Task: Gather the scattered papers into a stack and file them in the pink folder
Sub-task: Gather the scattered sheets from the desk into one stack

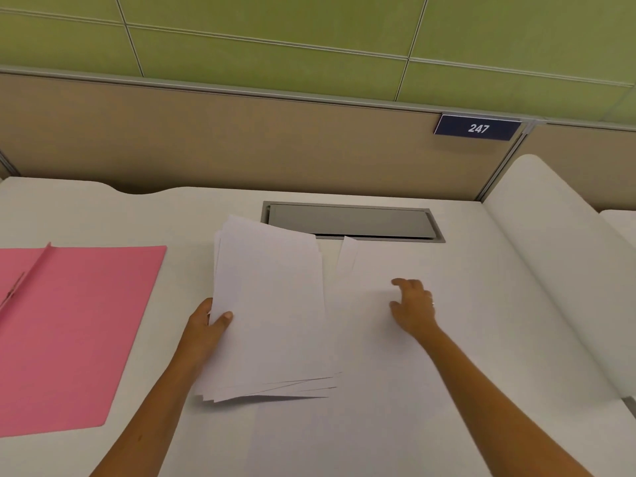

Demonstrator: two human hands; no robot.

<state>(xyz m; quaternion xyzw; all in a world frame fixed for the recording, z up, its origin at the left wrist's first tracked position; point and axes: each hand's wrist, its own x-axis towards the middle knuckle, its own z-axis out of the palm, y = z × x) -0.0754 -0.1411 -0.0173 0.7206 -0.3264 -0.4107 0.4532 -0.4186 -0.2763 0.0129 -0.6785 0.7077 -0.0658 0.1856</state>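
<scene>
Head view: looked forward and down over a white desk (464, 339) with both bare forearms reaching in from the bottom edge.
Left hand: the left hand (206, 325) pinched the left edge of a stack of papers (272, 311), thumb lying on top of the sheets and the other fingers hidden underneath. The forearm ran up from the lower left at a slant.
Right hand: the right hand (413, 304) was spread palm down with fingers loosely curved and holding nothing, on or just above a loose sheet (364, 304); contact could not be told for certain. A ring showed on one finger. The forearm came in from the lower right.
Hands' relation: well apart, the stack between them.
Stack of papers: white sheets unevenly fanned at the near edge, the far corners lifted and reaching over the edge of a grey cable hatch (351, 222).
Loose sheet: white on white, lying just right of the stack; its far corner stood out near the hatch, its other edges hard to make out.
Pink folder: the pink folder (75, 325) lay open flat at the left of the desk, apart from the stack, with a fastener strip along its fold.
Background: a tan partition (241, 139) carrying a dark plate reading 247 (478, 128).
</scene>
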